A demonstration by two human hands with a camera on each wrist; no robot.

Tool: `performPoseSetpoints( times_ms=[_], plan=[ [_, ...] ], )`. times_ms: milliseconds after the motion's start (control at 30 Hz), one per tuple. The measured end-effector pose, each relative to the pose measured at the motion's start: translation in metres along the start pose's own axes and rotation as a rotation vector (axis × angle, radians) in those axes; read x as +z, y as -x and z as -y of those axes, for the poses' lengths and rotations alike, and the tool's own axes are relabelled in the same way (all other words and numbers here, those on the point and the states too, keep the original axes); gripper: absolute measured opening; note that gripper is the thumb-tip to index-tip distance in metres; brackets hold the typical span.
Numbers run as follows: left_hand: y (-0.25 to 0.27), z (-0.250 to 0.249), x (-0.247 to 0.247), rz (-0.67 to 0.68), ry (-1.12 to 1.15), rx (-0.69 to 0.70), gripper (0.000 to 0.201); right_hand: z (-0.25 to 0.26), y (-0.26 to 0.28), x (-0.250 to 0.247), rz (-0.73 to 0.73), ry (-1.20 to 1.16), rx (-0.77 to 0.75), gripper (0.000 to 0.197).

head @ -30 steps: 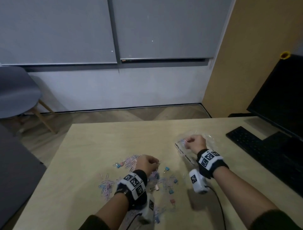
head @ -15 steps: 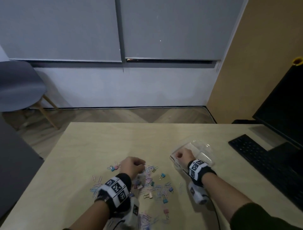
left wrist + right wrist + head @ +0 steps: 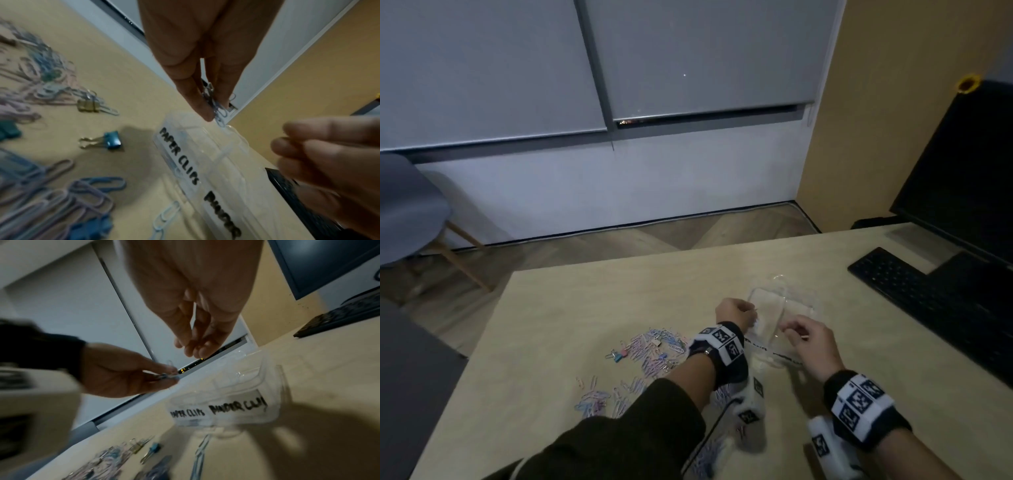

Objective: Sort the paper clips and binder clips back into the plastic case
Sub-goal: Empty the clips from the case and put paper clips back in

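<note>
Left hand [image 3: 197,53] pinches a small bunch of paper clips [image 3: 216,105] above the clear plastic case's [image 3: 216,162] "PAPER CLIPS" end on the table [image 3: 571,308], right hand [image 3: 808,342] hovers beside it, fingers loosely curled, apparently empty; loose paper and binder clips [image 3: 647,349] lie scattered left of the case.

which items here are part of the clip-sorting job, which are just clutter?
Job:
- clear plastic case labelled PAPER CLIPS and BINDER CLIPS
- pastel paper clips scattered on the table
- small blue binder clip
- gold binder clip
- bunch of paper clips pinched in the left hand
- right hand, over the case

Clutter:
- black keyboard
- black monitor
- grey chair
</note>
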State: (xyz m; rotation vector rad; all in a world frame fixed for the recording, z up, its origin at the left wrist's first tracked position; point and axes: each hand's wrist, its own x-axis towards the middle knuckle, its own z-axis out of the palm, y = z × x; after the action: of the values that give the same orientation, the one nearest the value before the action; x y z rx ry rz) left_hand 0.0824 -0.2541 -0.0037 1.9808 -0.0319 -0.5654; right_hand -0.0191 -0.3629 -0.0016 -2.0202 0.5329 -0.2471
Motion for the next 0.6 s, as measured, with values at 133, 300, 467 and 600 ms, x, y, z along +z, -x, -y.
performPoseSetpoints(
  times_ms=[133, 300, 467, 600],
  plan=[
    [-0.003, -0.003, 0.003, 0.127, -0.160, -0.007, 0.035, -0.006, 0.021, 0.006, 0.181, 0.017, 0.052, 0.027],
    [0.004, 0.014, -0.038, 0.149, -0.180, 0.056, 0.033, -0.013, 0.032, 0.026, 0.408, 0.215, 0.062, 0.021],
    [0.026, 0.063, -0.107, 0.015, -0.485, 0.077, 0.034, -0.014, 0.042, 0.056, 0.468, 0.498, -0.004, 0.023],
    [0.045, 0.101, -0.133, 0.118, -0.880, 0.111, 0.052, -0.008, 0.055, 0.082, 0.515, 0.541, -0.079, 0.056]
  ],
)
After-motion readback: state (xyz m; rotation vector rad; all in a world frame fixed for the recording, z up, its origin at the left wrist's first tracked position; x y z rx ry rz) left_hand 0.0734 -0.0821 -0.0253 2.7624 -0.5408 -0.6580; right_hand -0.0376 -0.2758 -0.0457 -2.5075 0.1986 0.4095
